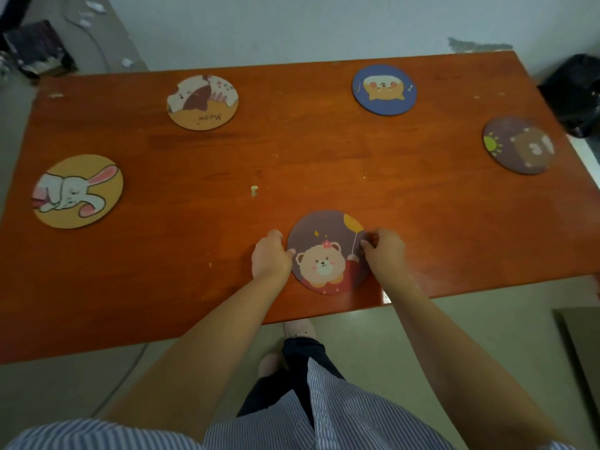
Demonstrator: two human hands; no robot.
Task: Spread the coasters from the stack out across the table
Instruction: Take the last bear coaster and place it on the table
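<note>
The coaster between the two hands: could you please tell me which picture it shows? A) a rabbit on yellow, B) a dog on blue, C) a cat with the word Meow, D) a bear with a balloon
D: the coaster held at its edges by the left hand and right hand shows a smiling bear with a yellow balloon on a purple ground.

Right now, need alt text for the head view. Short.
Both hands, left hand and right hand, touch opposite edges of a bear-with-balloon coaster near the front of an orange wooden table. Four more round coasters lie apart: rabbit coaster, Meow coaster, blue coaster, purple bear coaster.
</note>
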